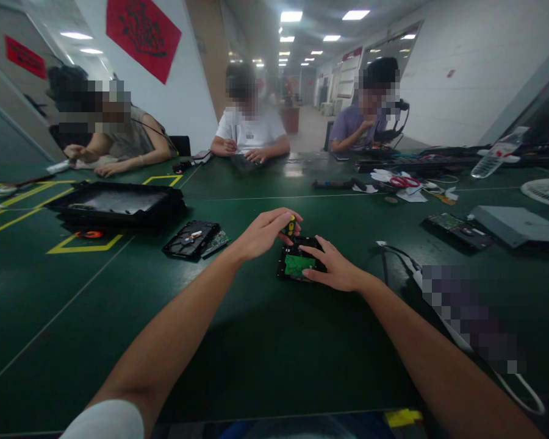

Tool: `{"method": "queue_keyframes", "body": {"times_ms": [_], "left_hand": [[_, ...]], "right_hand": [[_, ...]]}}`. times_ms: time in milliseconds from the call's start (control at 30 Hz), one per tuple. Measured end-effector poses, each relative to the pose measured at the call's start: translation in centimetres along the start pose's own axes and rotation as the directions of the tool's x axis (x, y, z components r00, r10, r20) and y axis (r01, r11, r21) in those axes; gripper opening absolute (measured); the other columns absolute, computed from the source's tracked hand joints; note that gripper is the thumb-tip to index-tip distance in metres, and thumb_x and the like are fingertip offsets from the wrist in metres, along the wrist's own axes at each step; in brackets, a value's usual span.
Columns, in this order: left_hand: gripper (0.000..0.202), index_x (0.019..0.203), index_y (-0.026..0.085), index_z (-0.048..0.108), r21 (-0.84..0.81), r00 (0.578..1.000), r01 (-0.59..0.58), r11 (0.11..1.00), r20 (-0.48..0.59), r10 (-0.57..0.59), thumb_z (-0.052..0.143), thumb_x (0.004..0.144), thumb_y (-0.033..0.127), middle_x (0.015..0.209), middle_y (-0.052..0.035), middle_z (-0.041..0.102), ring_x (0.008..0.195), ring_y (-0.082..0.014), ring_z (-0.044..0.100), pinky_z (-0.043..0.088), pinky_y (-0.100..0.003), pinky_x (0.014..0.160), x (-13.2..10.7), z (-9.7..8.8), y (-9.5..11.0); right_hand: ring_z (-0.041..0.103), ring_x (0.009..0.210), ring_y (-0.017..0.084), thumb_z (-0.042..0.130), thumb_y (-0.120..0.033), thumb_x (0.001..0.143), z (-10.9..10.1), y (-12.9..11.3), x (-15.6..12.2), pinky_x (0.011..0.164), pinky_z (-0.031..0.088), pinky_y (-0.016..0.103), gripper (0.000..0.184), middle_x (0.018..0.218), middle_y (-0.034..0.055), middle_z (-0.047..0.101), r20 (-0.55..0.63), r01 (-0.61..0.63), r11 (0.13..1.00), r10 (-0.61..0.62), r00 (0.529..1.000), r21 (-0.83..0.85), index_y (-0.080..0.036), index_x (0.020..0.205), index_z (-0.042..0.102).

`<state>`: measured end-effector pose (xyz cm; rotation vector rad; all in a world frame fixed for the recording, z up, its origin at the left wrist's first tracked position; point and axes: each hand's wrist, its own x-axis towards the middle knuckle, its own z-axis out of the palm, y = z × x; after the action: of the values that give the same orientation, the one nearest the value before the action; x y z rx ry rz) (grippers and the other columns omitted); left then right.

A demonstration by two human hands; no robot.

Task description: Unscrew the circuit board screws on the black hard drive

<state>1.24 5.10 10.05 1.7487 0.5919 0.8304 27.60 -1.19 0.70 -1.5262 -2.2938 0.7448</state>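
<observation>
A black hard drive (281, 268) with a green circuit board (297, 266) on its upper face lies on the green table in front of me. My left hand (274, 228) is closed around a screwdriver with a yellow and black handle (291, 225), held upright over the drive's far part. The screwdriver's tip is hidden by fingers. From the right, my right hand (332, 265) grips the drive, its thumb and fingers spread over the board and the far right edge.
Left are another drive (190, 239), a loose circuit board (216, 242) and a black tray (119, 204). Right are a cable (400, 250), a third drive (457, 230), a grey box (519, 224) and a plastic bottle (498, 155). Three people sit across the table.
</observation>
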Motion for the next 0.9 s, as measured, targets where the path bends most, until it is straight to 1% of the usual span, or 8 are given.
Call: {"method": "queue_keyframes", "body": {"times_ms": [167, 300, 400, 533, 667, 900], "left_hand": [[0.046, 0.103, 0.017, 0.075, 0.195, 0.989, -0.039, 0.98, -0.133, 0.065, 0.06, 0.102, 0.061, 0.097, -0.0069, 0.071, 0.087, -0.02, 0.067, 0.06, -0.031, 0.072, 0.1, -0.2, -0.2], [0.043, 0.095, 0.017, 0.073, 0.27, 0.978, -0.074, 0.96, -0.169, 0.123, 0.061, 0.103, 0.058, 0.089, -0.0049, 0.071, 0.082, -0.0183, 0.065, 0.054, -0.033, 0.079, 0.2, -0.5, -0.6], [0.037, 0.098, 0.017, 0.072, 0.247, 0.976, -0.093, 0.965, -0.168, 0.137, 0.063, 0.103, 0.053, 0.088, -0.0042, 0.07, 0.081, -0.0175, 0.064, 0.052, -0.032, 0.079, 0.3, -0.5, -0.7], [0.032, 0.106, 0.017, 0.073, 0.172, 0.967, -0.113, 0.979, -0.208, 0.148, 0.065, 0.101, 0.048, 0.095, -0.005, 0.072, 0.088, -0.0179, 0.066, 0.053, -0.031, 0.083, 0.4, -0.5, -0.8], [0.029, 0.102, 0.018, 0.076, 0.171, 0.958, -0.107, 0.98, -0.247, 0.147, 0.067, 0.099, 0.045, 0.096, -0.0052, 0.073, 0.089, -0.0186, 0.066, 0.053, -0.032, 0.085, 0.5, -0.7, -1.0], [0.032, 0.103, 0.017, 0.075, 0.103, 0.968, -0.094, 0.99, -0.225, 0.115, 0.071, 0.098, 0.048, 0.096, -0.0053, 0.072, 0.088, -0.0181, 0.066, 0.054, -0.033, 0.085, 0.6, -0.6, -1.1]], "right_hand": [[0.004, 0.168, 0.049, 0.056, -0.089, 0.089, 0.2, 0.2, 0.0, 0.13, 0.012, 0.075, 0.093, 0.185, 0.0019, 0.008, -0.006, 0.0, 1.0, 0.0, 1.0, 0.003, -0.045, 0.169, 0.038], [0.004, 0.168, 0.048, 0.056, -0.088, 0.09, 0.2, 0.3, 0.0, 0.131, 0.012, 0.075, 0.091, 0.185, 0.0003, 0.01, -0.006, 0.01, 1.0, -0.01, 1.0, 0.001, -0.046, 0.169, 0.037], [0.004, 0.168, 0.048, 0.056, -0.088, 0.091, 0.1, 0.3, 0.0, 0.131, 0.012, 0.075, 0.091, 0.185, 0.0002, 0.008, -0.001, 0.002, 1.0, -0.002, 1.0, 0.001, -0.045, 0.169, 0.038], [0.003, 0.168, 0.049, 0.057, -0.088, 0.09, 0.1, 0.3, 0.0, 0.131, 0.012, 0.075, 0.091, 0.185, -0.0002, 0.007, 0.0, -0.005, 1.0, 0.005, 1.0, 0.005, -0.046, 0.169, 0.038], [0.003, 0.167, 0.049, 0.056, -0.089, 0.09, 0.1, 0.3, 0.0, 0.13, 0.013, 0.076, 0.091, 0.185, -0.0004, 0.005, 0.007, -0.018, 1.0, 0.018, 1.0, 0.002, -0.047, 0.168, 0.038], [0.002, 0.167, 0.049, 0.055, -0.088, 0.092, 0.0, 0.1, -0.1, 0.131, 0.012, 0.075, 0.09, 0.185, 0.0001, 0.002, 0.016, -0.016, 1.0, 0.016, 1.0, -0.009, -0.046, 0.169, 0.036]]}}
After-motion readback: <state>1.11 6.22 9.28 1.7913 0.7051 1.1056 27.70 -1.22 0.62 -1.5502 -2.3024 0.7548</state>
